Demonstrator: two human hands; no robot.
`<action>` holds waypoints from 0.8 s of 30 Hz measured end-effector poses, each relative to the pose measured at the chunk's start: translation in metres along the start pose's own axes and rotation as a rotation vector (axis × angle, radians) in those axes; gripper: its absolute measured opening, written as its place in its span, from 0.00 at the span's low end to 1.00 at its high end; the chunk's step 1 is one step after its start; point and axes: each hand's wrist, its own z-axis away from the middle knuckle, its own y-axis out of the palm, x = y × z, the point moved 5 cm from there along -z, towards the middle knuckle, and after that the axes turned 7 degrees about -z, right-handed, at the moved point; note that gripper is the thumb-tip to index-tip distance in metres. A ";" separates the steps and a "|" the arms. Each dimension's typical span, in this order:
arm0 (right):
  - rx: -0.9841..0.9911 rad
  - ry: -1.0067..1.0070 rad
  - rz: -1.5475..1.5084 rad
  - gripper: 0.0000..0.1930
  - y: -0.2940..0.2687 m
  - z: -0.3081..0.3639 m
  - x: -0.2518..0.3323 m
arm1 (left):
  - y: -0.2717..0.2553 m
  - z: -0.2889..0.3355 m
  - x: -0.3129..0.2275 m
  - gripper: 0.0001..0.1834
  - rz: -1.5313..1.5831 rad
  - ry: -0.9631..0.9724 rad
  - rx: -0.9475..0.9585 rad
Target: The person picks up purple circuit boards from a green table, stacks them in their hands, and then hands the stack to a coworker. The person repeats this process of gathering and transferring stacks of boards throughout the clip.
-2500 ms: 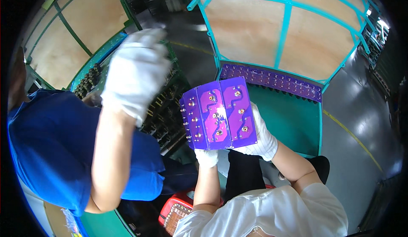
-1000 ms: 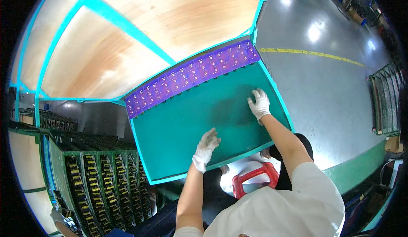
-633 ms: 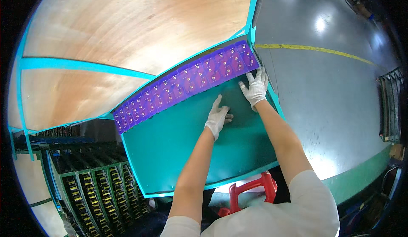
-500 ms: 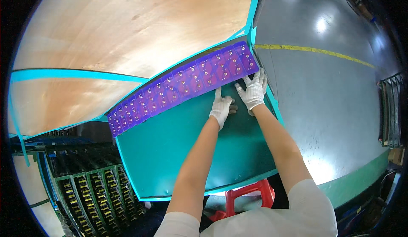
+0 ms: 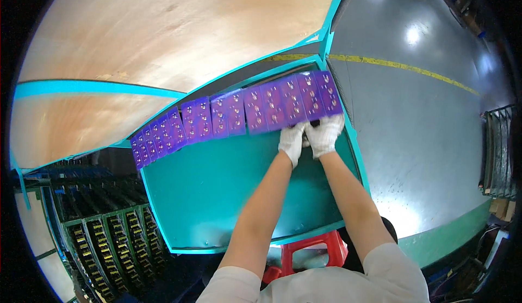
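A long row of purple panels, dotted with small shiny round spots, lies across the far part of a green tabletop. My left hand, in a white glove, has its fingers curled at the near edge of the right-hand panels. Close beside it, my white-gloved right hand grips the near edge of the rightmost panels. The fingertips of both hands are partly hidden. Narrow gaps show between some of the panels, and the right part of the row sits off the table's far rim.
A large wooden board in a turquoise frame stands raised behind the table. Dark racks with yellow-marked slots stand at the left. A red stool is at the near edge. Coil springs run beside the frame at the right.
The right part of the purple row has come nearer to me, and gaps have opened along it. My hands have drawn together and their fingers have curled at the panel edge.
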 end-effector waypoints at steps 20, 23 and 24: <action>0.434 -0.207 0.103 0.26 -0.213 0.103 0.081 | 0.047 0.197 0.119 0.11 0.859 0.040 0.220; 0.219 -0.350 -0.158 0.27 -0.261 0.104 0.114 | 0.026 0.256 0.059 0.12 0.523 0.355 0.127; 0.148 -0.365 -0.276 0.28 -0.277 0.110 0.123 | 0.018 0.277 0.045 0.16 0.432 0.469 0.117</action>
